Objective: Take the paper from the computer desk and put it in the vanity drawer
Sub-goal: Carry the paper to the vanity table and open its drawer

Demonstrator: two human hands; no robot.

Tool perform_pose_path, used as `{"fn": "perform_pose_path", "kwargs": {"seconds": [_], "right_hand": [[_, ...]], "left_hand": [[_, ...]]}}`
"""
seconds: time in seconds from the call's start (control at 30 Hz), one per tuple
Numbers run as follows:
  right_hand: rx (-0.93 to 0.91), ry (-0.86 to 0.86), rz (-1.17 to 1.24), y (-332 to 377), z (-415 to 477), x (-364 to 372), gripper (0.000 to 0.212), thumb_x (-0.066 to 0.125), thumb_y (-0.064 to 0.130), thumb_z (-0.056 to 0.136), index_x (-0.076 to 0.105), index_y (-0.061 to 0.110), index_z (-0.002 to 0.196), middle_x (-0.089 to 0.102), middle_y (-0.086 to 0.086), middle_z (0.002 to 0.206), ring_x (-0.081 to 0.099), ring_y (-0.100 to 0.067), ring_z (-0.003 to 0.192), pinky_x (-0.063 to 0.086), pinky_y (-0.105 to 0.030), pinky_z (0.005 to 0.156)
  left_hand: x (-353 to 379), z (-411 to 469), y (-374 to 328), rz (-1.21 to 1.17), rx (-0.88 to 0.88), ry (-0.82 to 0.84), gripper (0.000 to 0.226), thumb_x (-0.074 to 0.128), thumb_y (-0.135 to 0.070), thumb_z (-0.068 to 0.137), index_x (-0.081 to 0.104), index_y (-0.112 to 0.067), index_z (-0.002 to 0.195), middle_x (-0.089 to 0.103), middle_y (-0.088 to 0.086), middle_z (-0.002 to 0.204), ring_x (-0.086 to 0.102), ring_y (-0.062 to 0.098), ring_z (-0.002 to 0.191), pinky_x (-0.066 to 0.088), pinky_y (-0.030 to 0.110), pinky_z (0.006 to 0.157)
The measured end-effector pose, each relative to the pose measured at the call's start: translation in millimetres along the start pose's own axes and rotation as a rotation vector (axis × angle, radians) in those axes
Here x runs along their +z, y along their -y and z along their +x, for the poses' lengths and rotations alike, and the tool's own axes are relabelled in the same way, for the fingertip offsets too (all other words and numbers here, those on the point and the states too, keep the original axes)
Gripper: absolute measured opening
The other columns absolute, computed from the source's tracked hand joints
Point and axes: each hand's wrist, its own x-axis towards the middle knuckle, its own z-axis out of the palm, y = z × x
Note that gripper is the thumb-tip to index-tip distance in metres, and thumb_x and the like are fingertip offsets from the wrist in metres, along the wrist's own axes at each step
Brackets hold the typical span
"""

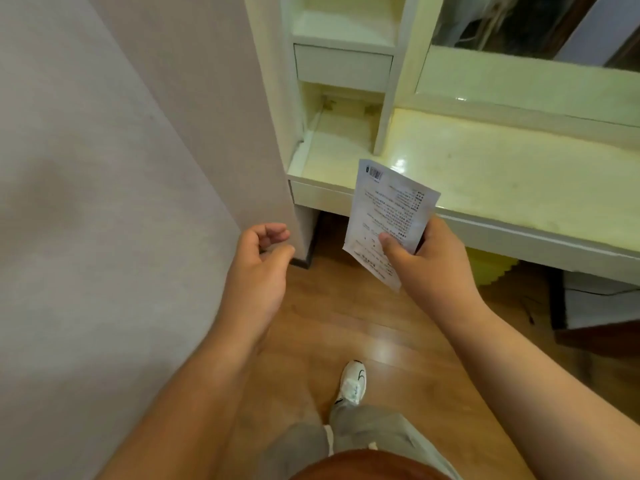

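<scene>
1. We have the paper (388, 216) in our right hand (429, 261), so the pickup from the computer desk looks done; that desk is nowhere in view.
2. Our right hand is closed on the sheet's lower part, thumb on the printed face and fingers behind it. The sheet stands nearly upright, tilted a little, and hangs in the air in front of the front left edge of the vanity (502, 174) without resting on it.
3. Our left hand (259, 268) holds nothing. Its fingers are loosely curled, half open, and it hovers near the vanity's left end, beside the wall (104, 168).
4. What is left, as we judge it: open a drawer, lay the paper inside, push the drawer shut.
5. The small upper drawer (343, 67) sits closed in the shelf tower, so we cannot see what it holds. A drawer front under the top (318, 195) also looks closed (we can't say which of the two the task means).
6. The open cubby (339, 133) below the upper drawer looks bare apart from small brackets at its back corners. The shelf above the drawer shows nothing on it either.
7. We judge the empty left hand the one best placed to pull a drawer while the right keeps the sheet.
</scene>
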Motion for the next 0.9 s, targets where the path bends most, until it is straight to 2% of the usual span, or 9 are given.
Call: {"fn": "perform_pose_path", "kwargs": {"seconds": [0.17,0.37,0.6,0.77,0.9], "right_hand": [[0.027,-0.054,-0.047,2,33,-17,0.035,0.066,0.037,0.094,0.060,0.024,0.126,0.067,0.012,0.108,0.068,-0.017,0.101,0.060,-0.040,0.081],[0.090,-0.053,-0.048,-2,65,-12,0.037,0.065,0.034,0.095,0.059,0.023,0.129,0.063,0.014,0.105,0.060,-0.010,0.092,0.047,-0.022,0.069],[0.136,-0.118,-0.054,10,109,-1,0.036,0.065,0.035,0.094,0.061,0.023,0.128,0.068,0.012,0.107,0.062,-0.011,0.092,0.047,-0.021,0.067],[0.199,-0.197,-0.051,23,135,-4,0.031,0.066,0.037,0.093,0.061,0.024,0.121,0.068,0.011,0.103,0.064,-0.011,0.089,0.048,-0.023,0.065],[0.237,-0.238,-0.047,19,147,-16,0.034,0.065,0.037,0.094,0.061,0.023,0.124,0.069,0.009,0.106,0.063,-0.009,0.089,0.048,-0.022,0.065]], "left_hand": [[30,30,-21,-0.013,0.006,0.066,0.026,0.061,-0.015,0.097,0.060,-0.035,0.112,0.066,-0.015,0.116,0.062,0.000,0.107,0.051,0.029,0.090],[53,70,-34,0.007,-0.014,0.147,0.025,0.061,-0.016,0.098,0.060,-0.037,0.111,0.066,-0.019,0.115,0.061,-0.006,0.103,0.050,0.028,0.095],[73,140,-47,0.026,-0.021,0.245,0.026,0.062,-0.014,0.096,0.060,-0.035,0.111,0.066,-0.017,0.115,0.061,-0.004,0.106,0.048,0.029,0.098],[95,187,-66,0.076,0.026,0.350,0.026,0.061,-0.018,0.095,0.060,-0.041,0.108,0.067,-0.019,0.117,0.061,0.001,0.110,0.050,0.032,0.092],[123,202,-79,0.084,0.045,0.385,0.026,0.060,-0.017,0.096,0.061,-0.039,0.109,0.067,-0.018,0.117,0.061,0.002,0.110,0.051,0.035,0.095]]}}
